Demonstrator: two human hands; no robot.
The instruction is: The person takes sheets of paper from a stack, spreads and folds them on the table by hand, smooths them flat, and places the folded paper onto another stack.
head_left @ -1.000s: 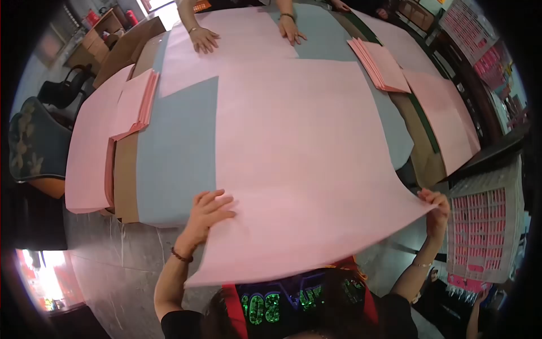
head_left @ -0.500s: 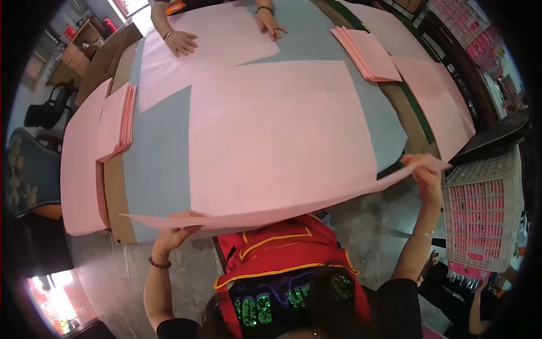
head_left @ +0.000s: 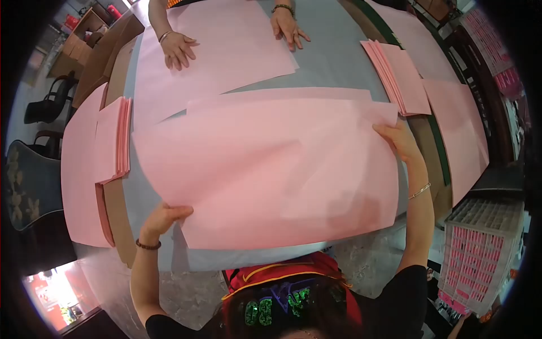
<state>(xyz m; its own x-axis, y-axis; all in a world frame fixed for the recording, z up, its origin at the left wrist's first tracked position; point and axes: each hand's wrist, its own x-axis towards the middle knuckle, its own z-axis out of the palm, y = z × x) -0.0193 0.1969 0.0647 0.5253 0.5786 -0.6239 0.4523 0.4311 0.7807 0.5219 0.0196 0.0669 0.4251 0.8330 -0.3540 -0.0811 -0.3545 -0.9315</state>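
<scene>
Over the near part of the bench point(head_left: 333, 39), we hold the pink sheet point(head_left: 254, 186) folded over itself, left hand point(head_left: 162, 219) pinching its edge, right hand point(head_left: 401, 141) a corner, and should pull both evenly.

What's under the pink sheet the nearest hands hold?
A pink strip peeks past the far edge of the sheet; blue-grey covering shows along its near side. The rest beneath is covered.
</scene>
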